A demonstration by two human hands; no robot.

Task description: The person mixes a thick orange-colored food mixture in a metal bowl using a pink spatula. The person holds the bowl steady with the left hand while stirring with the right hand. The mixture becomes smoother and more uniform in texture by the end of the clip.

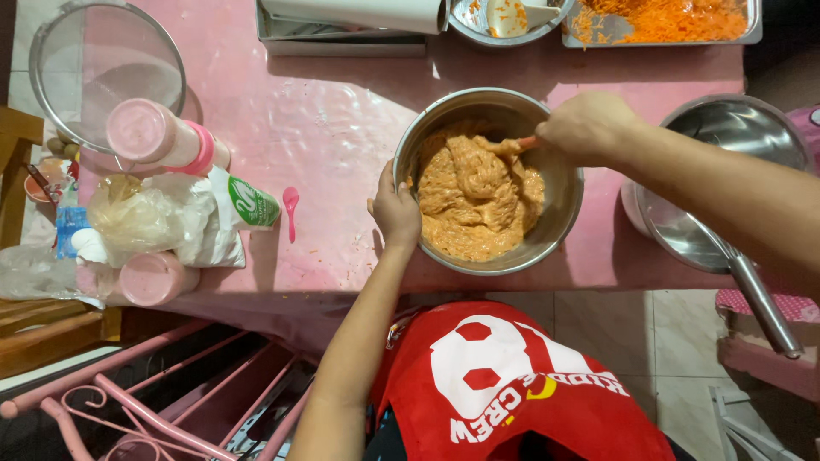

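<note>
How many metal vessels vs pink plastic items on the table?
Metal bowls: 2, the batter bowl and a bowl at the top edge
Metal pan: 1
Metal tray: 1
Pink containers: 2
Pink spoon: 1
Total: 7

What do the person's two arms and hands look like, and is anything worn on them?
Both arms are bare past the elbow, with no sleeves showing. The left hand and the right hand wear no gloves; no rings, watch or bracelet show. A red apron with white markings covers the body below.
</note>
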